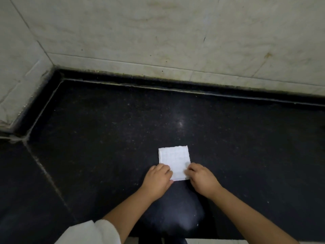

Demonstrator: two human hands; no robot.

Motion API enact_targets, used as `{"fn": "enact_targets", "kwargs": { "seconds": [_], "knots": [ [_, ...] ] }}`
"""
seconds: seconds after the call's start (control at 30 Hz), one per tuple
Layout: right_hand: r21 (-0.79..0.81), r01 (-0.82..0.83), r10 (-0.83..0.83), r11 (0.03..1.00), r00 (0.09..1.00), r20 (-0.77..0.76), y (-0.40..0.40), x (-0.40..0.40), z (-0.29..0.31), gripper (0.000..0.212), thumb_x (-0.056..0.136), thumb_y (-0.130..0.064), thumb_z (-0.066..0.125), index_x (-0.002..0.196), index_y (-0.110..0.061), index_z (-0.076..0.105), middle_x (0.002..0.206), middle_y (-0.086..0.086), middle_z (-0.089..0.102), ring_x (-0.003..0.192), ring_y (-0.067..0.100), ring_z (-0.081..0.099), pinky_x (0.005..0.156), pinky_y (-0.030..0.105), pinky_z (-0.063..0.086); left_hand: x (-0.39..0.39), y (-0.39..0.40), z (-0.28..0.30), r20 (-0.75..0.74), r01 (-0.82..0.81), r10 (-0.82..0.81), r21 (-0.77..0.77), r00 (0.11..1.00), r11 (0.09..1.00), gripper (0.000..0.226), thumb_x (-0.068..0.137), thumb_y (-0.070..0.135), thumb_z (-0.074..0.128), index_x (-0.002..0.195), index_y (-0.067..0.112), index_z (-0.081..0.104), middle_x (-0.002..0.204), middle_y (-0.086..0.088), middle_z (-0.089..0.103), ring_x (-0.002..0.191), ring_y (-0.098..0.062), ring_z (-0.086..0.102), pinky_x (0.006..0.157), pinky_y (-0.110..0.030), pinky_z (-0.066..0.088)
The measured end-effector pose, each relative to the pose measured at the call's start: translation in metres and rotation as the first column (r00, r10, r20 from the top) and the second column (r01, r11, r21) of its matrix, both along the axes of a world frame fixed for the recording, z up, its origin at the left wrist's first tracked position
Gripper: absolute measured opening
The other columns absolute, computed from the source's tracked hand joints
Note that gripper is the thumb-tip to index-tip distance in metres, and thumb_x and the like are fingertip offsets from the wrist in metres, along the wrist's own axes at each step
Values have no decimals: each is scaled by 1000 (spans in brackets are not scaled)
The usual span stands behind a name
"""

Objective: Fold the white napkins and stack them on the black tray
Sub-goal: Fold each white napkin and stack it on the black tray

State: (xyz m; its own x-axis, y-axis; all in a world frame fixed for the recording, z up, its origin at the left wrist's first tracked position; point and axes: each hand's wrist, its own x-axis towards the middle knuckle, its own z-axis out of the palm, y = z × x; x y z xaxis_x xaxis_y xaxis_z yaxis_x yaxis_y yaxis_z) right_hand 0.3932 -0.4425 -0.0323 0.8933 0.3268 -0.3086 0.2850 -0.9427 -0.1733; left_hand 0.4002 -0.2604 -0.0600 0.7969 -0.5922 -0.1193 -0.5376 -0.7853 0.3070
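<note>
Domestic kitchen or utility corner, black speckled stone counter (123,120) running into a corner, pale marbled wall tiles (158,32) rising behind, grimy grout showing along the seam (175,85).

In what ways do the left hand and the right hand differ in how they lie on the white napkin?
The left hand covers the near left corner of the white napkin, while the right hand covers the near right corner. A white sleeve shows by the left arm; the right arm shows none. Both hands have curled fingers at the napkin's near edge, on the black counter.
</note>
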Motion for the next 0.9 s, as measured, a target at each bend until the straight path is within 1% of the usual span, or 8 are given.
{"fn": "enact_targets", "kwargs": {
  "seconds": [0.17, 0.3, 0.37, 0.43, 0.53, 0.6, 0.73, 0.9],
  "knots": [
    [31, 47, -43, 998, 992, -118, 4, 4, 8, 21, 86, -4, 45, 92, 6, 62, 102, 14, 56, 86, 22, 49, 67, 25, 36, 4, -1, 0, 74, 50, -53, 40, 996, 998, 42, 30, 52, 88, 57, 25, 70, 60, 13, 64, 55, -3, 63, 48, -11, 46],
    [170, 299, -245, 939, 928, -281, -14, 0, 28, 20, 81, -3, 48, 66, 6, 58, 71, 10, 55, 75, 22, 48, 58, 23, 35, 1, -20, 11, 120, 122, -139, 142, 983, 982, 27, 34, 34, 86, 50, 23, 66, 49, 9, 59, 46, -5, 58, 44, -10, 41],
    [172, 381, -305, 908, 886, -349, -39, -9, 44, 18, 80, -4, 51, 76, 9, 63, 84, 20, 65, 72, 17, 47, 59, 22, 35, -8, -43, 22, 198, 168, -192, 132, 961, 977, 5, 50, 21, 64, 46, 21, 61, 45, 7, 56, 41, -8, 55, 44, -14, 38],
    [209, 432, -329, 877, 858, -394, -77, -27, 64, 18, 80, -3, 52, 77, 4, 68, 70, 7, 69, 60, 10, 49, 52, 16, 35, -22, -77, 31, 169, 215, -224, 70, 960, 974, 20, 57, 18, 40, 46, 19, 56, 45, 6, 54, 40, -12, 52, 51, -17, 30],
    [311, 633, -480, 709, 756, -445, -154, -73, 85, 34, 79, 1, 48, 52, -16, 59, 30, -10, 52, 33, 1, 45, 44, 15, 36, -41, -146, 62, 73, 257, -251, -100, 965, 961, 19, 63, 19, 37, 54, 16, 53, 52, 4, 52, 47, -15, 51, 55, -22, 28],
    [397, 727, -555, 561, 685, -471, -209, -117, 97, 35, 82, 4, 45, 55, -16, 57, 32, -8, 54, 33, 0, 49, 40, 14, 39, -58, -203, 75, -10, 271, -280, -218, 960, 937, 13, 77, 19, 38, 65, 16, 44, 65, 4, 48, 62, -15, 46, 55, -23, 28],
    [519, 763, -677, 386, 616, -402, -320, -224, 117, 23, 82, 8, 52, 79, -11, 65, 65, -3, 63, 47, -7, 57, 53, 8, 46, -119, -334, 103, -329, 295, -424, -377, 844, 878, 18, 77, 29, 40, 61, 26, 33, 64, 11, 40, 61, -6, 39, 53, -16, 27],
    [514, 752, -837, 413, 536, -111, -425, -327, 130, 26, 73, 7, 61, 97, -1, 69, 74, -1, 57, 55, -8, 51, 57, 5, 37, -185, -477, 120, -432, 437, -586, -400, 685, 806, 19, 78, 27, 47, 62, 24, 36, 65, 13, 40, 57, 3, 38, 52, -11, 33]
  ]
}}
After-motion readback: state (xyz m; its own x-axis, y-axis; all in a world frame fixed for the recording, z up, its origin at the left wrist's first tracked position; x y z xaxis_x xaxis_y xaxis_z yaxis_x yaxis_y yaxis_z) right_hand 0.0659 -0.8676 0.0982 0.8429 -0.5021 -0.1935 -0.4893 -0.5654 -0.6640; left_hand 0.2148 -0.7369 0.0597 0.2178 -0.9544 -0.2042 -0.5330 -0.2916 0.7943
